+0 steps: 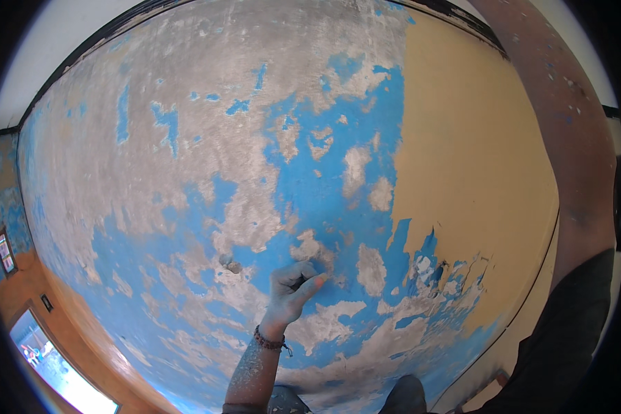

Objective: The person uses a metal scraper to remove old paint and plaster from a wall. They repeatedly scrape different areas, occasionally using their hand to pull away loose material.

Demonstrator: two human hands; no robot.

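In front of a wall (331,200) with flaking blue paint over grey plaster, my left hand (295,291) is closed, its fingers curled and the thumb laid along them. Pale dust coats the hand and forearm, and a beaded bracelet (269,339) circles the wrist. Whatever the fingers may hold is hidden. A bare patch of plaster (312,248) lies just beyond the knuckles. My right arm (566,131), dark-sleeved and speckled with flecks, reaches up along the right side; its hand is beyond the upper edge.
Yellow paint (472,138) covers the wall's right part, ragged at its lower edge. A small rough hole (230,264) marks the plaster left of my hand. At the lower left are an orange wall (27,290) and a bright opening (62,366). My knee (405,396) shows below.
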